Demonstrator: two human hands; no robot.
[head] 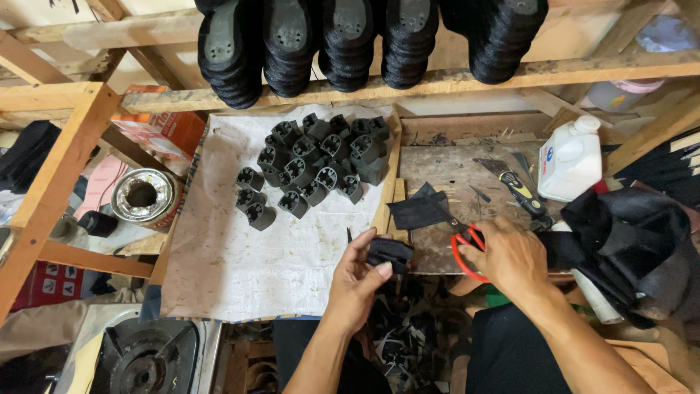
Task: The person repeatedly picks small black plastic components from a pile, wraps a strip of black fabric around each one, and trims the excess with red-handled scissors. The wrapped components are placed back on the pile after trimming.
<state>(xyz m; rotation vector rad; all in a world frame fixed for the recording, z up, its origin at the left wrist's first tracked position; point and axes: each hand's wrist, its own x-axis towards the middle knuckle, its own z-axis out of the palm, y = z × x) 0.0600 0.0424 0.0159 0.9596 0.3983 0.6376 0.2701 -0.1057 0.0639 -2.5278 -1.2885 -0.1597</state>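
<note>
— What are my hands doing?

— My left hand (361, 273) reaches in palm-down, fingers pinched around a small folded piece of black fabric (389, 253) at the white cloth's (240, 255) edge. My right hand (510, 255), wrist bent inward, grips red-handled scissors (467, 252) over the worn wooden surface (452, 175).

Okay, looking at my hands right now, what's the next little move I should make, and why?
Probably bring the red-handled scissors in your right hand across to the folded black piece pinched in your left hand. The blades point that way, but the piece sits just clear of them.
</note>
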